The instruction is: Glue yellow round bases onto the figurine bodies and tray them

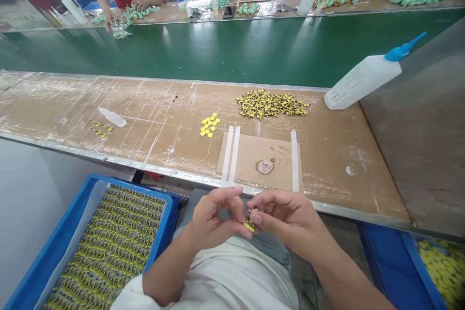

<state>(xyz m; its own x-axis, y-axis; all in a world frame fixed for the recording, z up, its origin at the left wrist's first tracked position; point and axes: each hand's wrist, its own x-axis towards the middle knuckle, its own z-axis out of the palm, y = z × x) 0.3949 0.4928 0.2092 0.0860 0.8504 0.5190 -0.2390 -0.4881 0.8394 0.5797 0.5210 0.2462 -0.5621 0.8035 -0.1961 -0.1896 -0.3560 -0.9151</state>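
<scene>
Between my two hands, over my lap at the table's front edge, is a small yellow and black piece (249, 225) with a yellow round base. My left hand (219, 217) pinches its base from the left. The fingers of my right hand (285, 213) close on its upper part. Just beyond them, a cardboard sheet (247, 155) is held down with white tape and bears a brown-rimmed whitish smear (265, 167). Yellow discs (209, 125) lie behind and to the left of the sheet, and a pile of small yellow and black parts (271, 104) lies behind it.
A large white bottle with blue nozzle (363, 82) leans at right. A small bottle (112, 117) lies at left near several pieces. A blue tray (165, 213) of rows stands lower left, a blue bin (417, 256) lower right. People work beyond the green belt (218, 53).
</scene>
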